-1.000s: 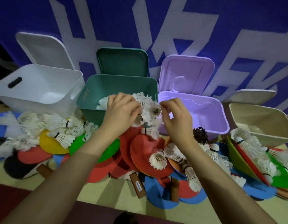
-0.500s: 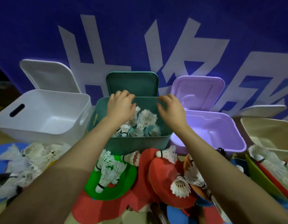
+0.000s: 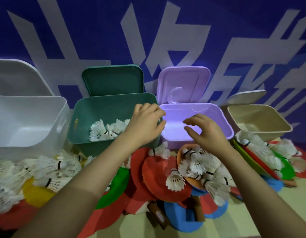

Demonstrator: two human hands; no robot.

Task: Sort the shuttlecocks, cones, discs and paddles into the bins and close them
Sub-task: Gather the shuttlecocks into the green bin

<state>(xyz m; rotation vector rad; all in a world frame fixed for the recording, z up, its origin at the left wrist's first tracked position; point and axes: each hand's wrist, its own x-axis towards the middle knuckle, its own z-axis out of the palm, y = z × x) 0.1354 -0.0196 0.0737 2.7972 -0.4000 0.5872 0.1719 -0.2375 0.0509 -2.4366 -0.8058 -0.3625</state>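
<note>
Several white shuttlecocks lie inside the green bin, whose lid stands up behind it. My left hand hovers over the green bin's right rim, fingers loosely curled, holding nothing. My right hand hangs over the front of the empty purple bin, fingers relaxed and empty. Below the hands, more shuttlecocks lie on a heap of red paddles and coloured discs.
A white bin stands at the left and a beige bin at the right, both with lids up. Shuttlecock piles lie at the front left and at the right. A blue banner wall rises behind the bins.
Both hands carried a clump of shuttlecocks up into the green bin and let it go. They have since shifted right, empty, toward the purple bin.
</note>
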